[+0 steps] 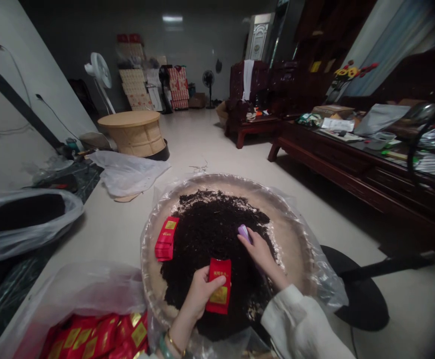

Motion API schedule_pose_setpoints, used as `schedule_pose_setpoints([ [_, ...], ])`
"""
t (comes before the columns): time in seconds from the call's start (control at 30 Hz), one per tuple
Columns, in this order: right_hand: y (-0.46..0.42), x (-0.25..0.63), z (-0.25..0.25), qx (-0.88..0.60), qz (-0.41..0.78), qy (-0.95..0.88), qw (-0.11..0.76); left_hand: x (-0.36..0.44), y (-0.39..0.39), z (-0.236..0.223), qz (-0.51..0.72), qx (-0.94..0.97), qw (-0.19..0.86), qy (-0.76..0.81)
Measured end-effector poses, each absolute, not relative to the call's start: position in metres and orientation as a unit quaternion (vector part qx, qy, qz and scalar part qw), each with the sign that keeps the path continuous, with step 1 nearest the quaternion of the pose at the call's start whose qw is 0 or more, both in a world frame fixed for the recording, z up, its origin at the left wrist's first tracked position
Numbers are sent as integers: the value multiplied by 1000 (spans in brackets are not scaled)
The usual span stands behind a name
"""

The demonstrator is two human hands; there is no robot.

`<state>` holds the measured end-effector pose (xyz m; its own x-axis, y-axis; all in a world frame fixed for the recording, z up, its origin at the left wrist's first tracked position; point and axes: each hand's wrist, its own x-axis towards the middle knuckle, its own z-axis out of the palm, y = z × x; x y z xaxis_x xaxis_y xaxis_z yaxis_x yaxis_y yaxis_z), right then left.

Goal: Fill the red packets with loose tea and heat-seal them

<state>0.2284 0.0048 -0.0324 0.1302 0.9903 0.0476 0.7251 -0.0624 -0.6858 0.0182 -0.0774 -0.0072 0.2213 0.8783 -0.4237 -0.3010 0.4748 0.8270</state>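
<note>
From where I stand, the left hand (pixel 201 294) has a red packet (pixel 219 289) pinched in it, thumb across the front and fingers behind; the packet is over the near part of a dark heap (pixel 213 227), its yellow label toward the near end; a gold bangle (pixel 175 344) and a green bangle (pixel 166 347) sit on that wrist. The right hand (pixel 260 252), over the right side of the heap, is closed around a purple tool (pixel 244 233); I cannot tell the tool's full shape, since the fingers cover much of it; a pale sleeve (pixel 299 319) covers the forearm.

The heap lies in a round tray (pixel 299 239) lined with clear plastic; a stack (pixel 166 239) of red packets rests at the tray's left side, just beside the heap; near and left of the tray, more packets (pixel 93 336) lie in a clear bag (pixel 90 279).

Farther left, an open sack (pixel 70 214) holds more dark stuff; beyond it stand a pale round drum (pixel 133 134) and a white fan (pixel 100 70); on the right runs a long dark table (pixel 337 162), cluttered on top, with flowers (pixel 352 71) at its far side.
</note>
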Motion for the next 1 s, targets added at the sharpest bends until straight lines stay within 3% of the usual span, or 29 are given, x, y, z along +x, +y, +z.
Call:
schedule_pose_setpoints([
  [0.2, -26, 202, -6, -627, 148, -659, 389, 23, -75, -10, 434, 318, 687, 489],
  [0.37, -55, 176, 18, -510, 278, -729, 363, 24, -75, -8, 458, 348, 652, 494],
  [0.67, -62, 175, 25, -479, 374, -728, 317, 23, -78, -4, 508, 354, 590, 518],
  [1.0, -67, 176, 9, -520, 480, -619, 342, 18, -78, -2, 512, 325, 613, 506],
])
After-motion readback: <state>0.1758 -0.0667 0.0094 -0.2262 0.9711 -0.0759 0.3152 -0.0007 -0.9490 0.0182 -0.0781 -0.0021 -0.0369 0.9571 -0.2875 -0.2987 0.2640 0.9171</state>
